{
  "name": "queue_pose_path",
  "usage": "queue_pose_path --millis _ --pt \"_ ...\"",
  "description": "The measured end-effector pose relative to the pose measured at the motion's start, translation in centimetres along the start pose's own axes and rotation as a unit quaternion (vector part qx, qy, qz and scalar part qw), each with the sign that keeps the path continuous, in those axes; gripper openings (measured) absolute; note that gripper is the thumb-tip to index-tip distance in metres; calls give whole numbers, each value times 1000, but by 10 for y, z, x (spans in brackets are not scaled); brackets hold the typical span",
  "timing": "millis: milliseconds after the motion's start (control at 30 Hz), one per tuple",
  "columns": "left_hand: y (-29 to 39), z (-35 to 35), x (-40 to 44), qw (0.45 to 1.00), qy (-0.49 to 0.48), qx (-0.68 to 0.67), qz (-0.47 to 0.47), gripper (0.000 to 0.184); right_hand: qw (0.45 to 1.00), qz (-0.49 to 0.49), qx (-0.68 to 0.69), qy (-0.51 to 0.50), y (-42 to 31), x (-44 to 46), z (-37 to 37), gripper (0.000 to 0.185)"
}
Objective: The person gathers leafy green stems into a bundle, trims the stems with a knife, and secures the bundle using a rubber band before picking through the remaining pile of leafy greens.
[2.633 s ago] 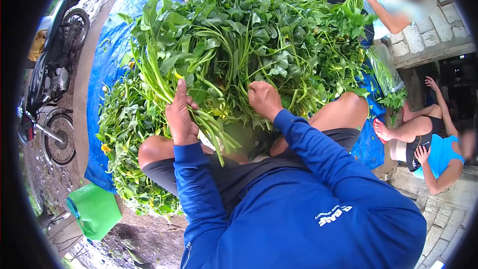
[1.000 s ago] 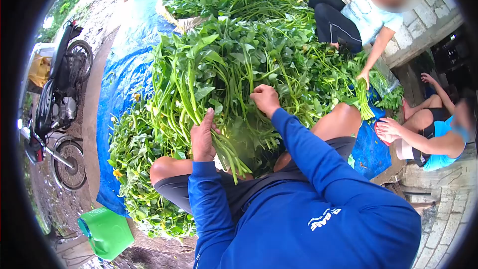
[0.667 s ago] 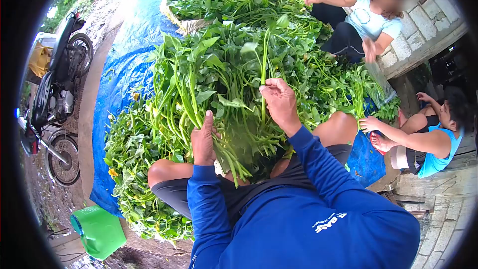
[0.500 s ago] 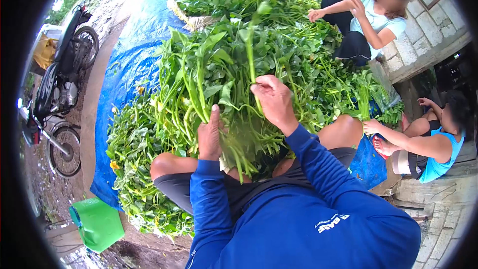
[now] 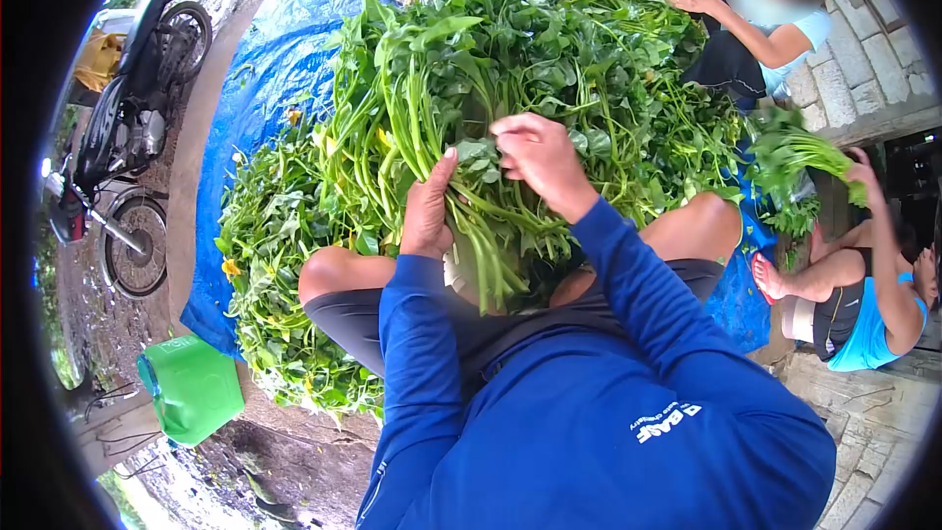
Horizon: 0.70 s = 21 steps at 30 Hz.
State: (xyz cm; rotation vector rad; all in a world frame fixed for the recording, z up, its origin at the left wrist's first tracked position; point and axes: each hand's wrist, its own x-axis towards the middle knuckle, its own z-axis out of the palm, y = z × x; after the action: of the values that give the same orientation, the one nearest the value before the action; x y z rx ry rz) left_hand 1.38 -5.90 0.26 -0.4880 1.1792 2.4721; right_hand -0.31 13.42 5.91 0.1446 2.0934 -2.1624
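My left hand (image 5: 429, 211) is closed around a bunch of long-stemmed leafy greens (image 5: 420, 128) that looks like water spinach, with the thumb lying across the stems. The leaves point away from me and the cut ends hang toward my lap. Just right of the bunch, my right hand (image 5: 542, 162) has its fingers curled in a loose pinch among the leaves. What they hold, if anything, cannot be made out. A large heap of the same greens (image 5: 628, 103) spreads in front of my knees.
Under the heap lies a blue tarp (image 5: 221, 226). A motorcycle (image 5: 128, 137) stands at left, near a green plastic container (image 5: 196, 391). Two people sit at right: one (image 5: 785, 34) handles stalks, the other (image 5: 878, 304) holds up a bunch of greens (image 5: 800, 152).
The single stalk in my right hand no longer shows apart from the bunch. My left hand still grips the stems. The person at lower right has raised a bunch; the other's hands have come together.
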Motion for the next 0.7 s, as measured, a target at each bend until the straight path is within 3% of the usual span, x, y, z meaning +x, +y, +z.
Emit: queue_pose_path --millis 33,100,167,267,367,400,433,500,600,633,700 --pt "3 1 -1 1000 -3 -9 5 39 996 -26 -89 4 -8 -3 -13 20" --pt "2 4 -6 1000 -9 -22 4 44 960 72 -237 -134 -10 -28 -31 32" --pt "2 1 -2 999 -30 -38 3 47 924 42 -286 -250 2 -51 -34 32" --pt "-2 -9 8 999 -24 -48 5 44 943 150 -160 -250 8 -70 -41 37" --pt "-4 -7 9 997 -24 -70 1 42 966 131 -81 -207 4 -75 -40 36" --pt "1 2 2 997 -31 -71 -19 42 966 85 -144 -196 1 -71 -39 37" --pt "3 11 -2 997 -37 -65 1 42 965 -20 -246 -92 -15 -72 -30 33" --pt "4 12 -6 996 -62 -60 -24 40 972 -104 -211 -1 -20 -57 -18 28" --pt "4 25 -12 992 -79 -76 -57 42 933 -223 -270 -79 -17 -27 -10 20" --pt "6 29 -16 990 -86 -85 -71 42 927 -241 -282 -61 -14 -23 -12 18" --pt "4 16 -8 995 -61 -52 -52 24 909 -280 -306 -33 -13 -15 -12 12"
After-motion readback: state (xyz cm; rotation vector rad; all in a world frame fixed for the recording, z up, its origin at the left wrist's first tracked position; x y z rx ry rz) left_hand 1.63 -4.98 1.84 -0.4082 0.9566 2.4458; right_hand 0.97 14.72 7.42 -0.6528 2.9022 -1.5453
